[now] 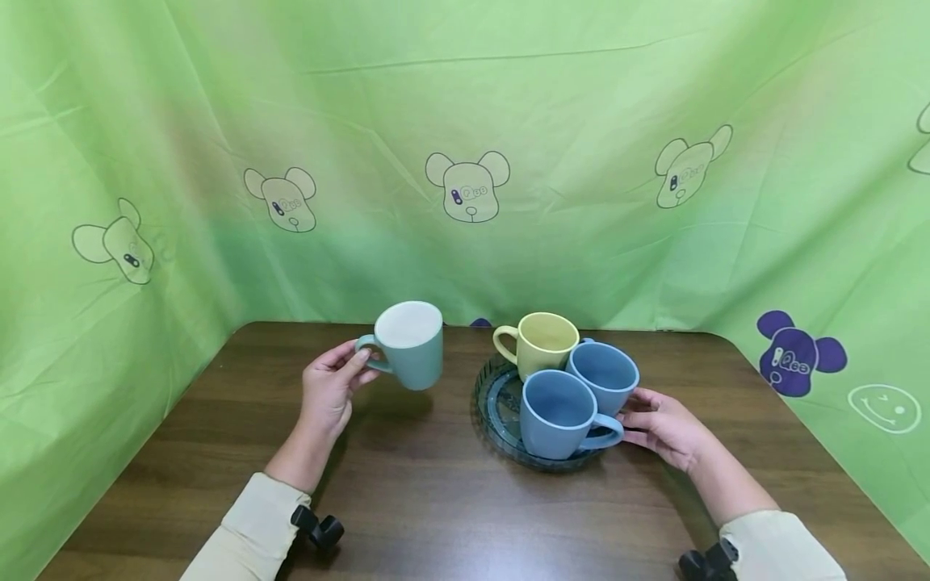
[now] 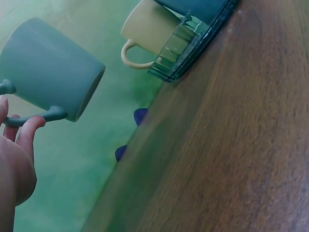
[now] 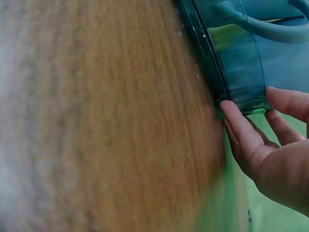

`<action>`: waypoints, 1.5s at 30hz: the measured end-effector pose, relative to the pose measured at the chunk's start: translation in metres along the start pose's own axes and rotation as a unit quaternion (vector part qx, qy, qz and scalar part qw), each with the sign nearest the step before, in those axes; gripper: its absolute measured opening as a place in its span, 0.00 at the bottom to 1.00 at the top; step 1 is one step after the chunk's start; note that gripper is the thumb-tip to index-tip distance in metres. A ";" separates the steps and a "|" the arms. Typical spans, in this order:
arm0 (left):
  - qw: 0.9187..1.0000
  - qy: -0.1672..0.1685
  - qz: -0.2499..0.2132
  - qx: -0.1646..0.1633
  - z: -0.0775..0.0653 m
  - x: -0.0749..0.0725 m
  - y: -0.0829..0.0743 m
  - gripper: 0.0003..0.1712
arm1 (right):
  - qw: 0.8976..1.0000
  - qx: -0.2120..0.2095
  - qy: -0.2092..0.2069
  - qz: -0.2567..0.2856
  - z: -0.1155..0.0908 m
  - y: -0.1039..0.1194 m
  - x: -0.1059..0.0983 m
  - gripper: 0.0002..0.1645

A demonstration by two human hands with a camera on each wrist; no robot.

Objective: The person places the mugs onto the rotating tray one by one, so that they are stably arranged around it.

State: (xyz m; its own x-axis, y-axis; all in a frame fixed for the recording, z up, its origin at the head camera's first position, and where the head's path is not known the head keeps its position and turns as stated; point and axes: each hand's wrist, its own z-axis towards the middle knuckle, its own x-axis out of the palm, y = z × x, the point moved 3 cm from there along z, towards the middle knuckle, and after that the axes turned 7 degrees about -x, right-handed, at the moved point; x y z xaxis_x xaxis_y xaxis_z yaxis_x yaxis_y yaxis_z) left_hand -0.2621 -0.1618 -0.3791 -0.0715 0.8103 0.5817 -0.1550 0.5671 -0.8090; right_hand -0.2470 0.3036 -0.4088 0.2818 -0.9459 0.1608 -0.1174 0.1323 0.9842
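Observation:
In the head view, my left hand [image 1: 330, 391] pinches the handle of a teal mug [image 1: 417, 355] with a white inside and holds it above the table, tilted a little. The left wrist view shows fingers [image 2: 29, 133] at that handle. To the right stands a round see-through blue-green tray [image 1: 488, 411] with a ribbed wall. A yellow mug [image 1: 541, 343] and two blue mugs, one at the front [image 1: 555, 420] and one behind it [image 1: 605, 373], stand upright in it. My right hand [image 1: 668, 432] holds the tray's right side, fingertips [image 3: 231, 108] at the base and rim.
The brown wooden table [image 1: 421, 516] has its far edge against a green curtain [image 1: 465, 97] printed with bear heads. The curtain also closes off both sides. Part of the tray's left inside shows beside the mugs.

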 end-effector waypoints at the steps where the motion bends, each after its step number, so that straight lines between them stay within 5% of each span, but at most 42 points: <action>1: 1.000 0.001 0.002 0.001 0.000 0.001 0.000 0.19 | 1.000 0.000 0.000 0.000 0.000 0.000 0.000 0.26; 11: 1.000 0.007 0.003 -0.001 -0.001 0.004 0.003 0.19 | 1.000 0.004 -0.008 -0.006 0.000 -0.002 0.000 0.43; 19: 1.000 0.000 0.011 -0.009 -0.001 0.007 0.006 0.20 | 0.999 -0.010 -0.002 0.049 -0.003 -0.005 0.001 0.26; 27: 1.000 0.008 0.024 -0.012 -0.001 0.012 0.011 0.18 | 0.996 -0.015 -0.003 0.084 -0.007 -0.007 0.004 0.27; 45: 0.999 0.024 0.026 -0.021 0.000 0.023 0.024 0.18 | 0.997 -0.032 -0.032 0.070 -0.015 -0.010 0.011 0.26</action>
State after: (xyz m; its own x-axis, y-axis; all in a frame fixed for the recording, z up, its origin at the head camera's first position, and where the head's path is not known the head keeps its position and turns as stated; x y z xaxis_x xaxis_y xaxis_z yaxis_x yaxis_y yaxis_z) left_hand -0.2671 -0.1296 -0.3850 -0.0318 0.8447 0.5343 -0.1116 0.5282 -0.8417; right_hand -0.2282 0.2962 -0.4161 0.2051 -0.9336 0.2940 -0.0900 0.2811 0.9554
